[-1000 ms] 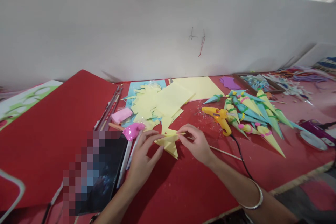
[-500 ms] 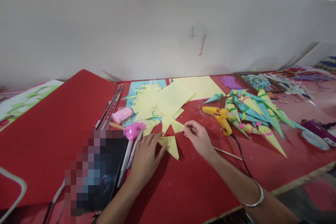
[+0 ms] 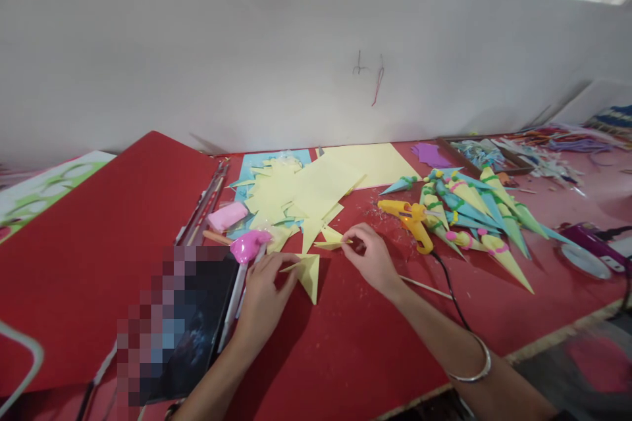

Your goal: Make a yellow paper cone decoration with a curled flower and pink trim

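Observation:
Between the thumb and fingers of my left hand (image 3: 270, 283) is a folded yellow paper piece (image 3: 309, 276), its pointed end toward the table's front. My right hand (image 3: 368, 253) pinches a smaller yellow paper triangle (image 3: 330, 245) by its right end, a short way from the left hand's piece. Beyond both hands lies a heap of cut yellow paper pieces (image 3: 276, 194), with a larger yellow sheet (image 3: 328, 184) on top. A yellow glue gun (image 3: 409, 218) rests to the right of my right hand, its black cord trailing toward the front edge.
Yellow and blue paper cones (image 3: 474, 210) with green and pink trim are piled on the right. A thin wooden stick (image 3: 425, 287) lies by my right forearm. On the left are a pink packet (image 3: 251, 245), a dark-screened device (image 3: 197, 322) and a large red board (image 3: 113, 243).
My right hand has lifted and tilted its paper triangle off the pieces beneath. My left hand has drawn slightly left and now grips its folded piece, which has turned.

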Action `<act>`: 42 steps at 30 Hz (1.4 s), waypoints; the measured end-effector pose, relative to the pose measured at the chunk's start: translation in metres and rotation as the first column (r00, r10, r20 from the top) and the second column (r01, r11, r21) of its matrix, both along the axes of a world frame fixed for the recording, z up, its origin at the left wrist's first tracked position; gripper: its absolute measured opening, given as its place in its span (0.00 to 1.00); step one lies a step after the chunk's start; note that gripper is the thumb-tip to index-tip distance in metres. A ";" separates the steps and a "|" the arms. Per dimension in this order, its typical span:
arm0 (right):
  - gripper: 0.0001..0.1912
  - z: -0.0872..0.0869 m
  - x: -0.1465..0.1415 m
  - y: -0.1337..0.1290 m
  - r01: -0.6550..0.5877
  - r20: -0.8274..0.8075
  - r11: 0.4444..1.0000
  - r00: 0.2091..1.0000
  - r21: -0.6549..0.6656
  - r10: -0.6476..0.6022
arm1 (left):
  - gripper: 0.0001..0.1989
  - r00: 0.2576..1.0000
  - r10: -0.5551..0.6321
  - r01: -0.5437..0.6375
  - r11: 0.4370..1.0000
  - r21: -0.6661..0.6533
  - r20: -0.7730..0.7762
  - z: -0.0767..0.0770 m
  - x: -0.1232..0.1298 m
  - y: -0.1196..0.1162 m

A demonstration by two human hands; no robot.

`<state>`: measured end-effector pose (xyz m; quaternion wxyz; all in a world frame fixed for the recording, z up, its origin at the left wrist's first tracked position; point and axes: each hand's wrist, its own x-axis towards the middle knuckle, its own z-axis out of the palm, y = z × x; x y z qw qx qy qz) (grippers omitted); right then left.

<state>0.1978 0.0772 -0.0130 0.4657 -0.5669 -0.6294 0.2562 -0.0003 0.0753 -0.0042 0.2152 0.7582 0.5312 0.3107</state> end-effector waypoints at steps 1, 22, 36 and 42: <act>0.04 0.000 0.000 0.000 0.013 0.005 1.000 1.000 0.026 -0.013 | 0.06 0.999 0.000 0.001 1.000 -0.012 0.045 0.002 0.000 0.000; 0.10 0.022 -0.006 -0.016 -0.412 -0.084 0.910 0.906 0.044 0.414 | 0.02 0.930 -0.119 0.163 0.982 -0.100 0.348 0.011 0.005 -0.009; 0.16 0.016 -0.008 -0.018 -0.587 -0.428 0.808 0.744 -0.051 0.513 | 0.03 0.886 -0.135 0.232 0.957 -0.172 0.443 0.014 0.006 -0.011; 0.14 0.016 -0.010 -0.019 -0.545 -0.369 0.833 0.795 -0.090 0.481 | 0.02 0.910 -0.191 0.273 0.944 -0.187 0.367 0.014 0.008 -0.012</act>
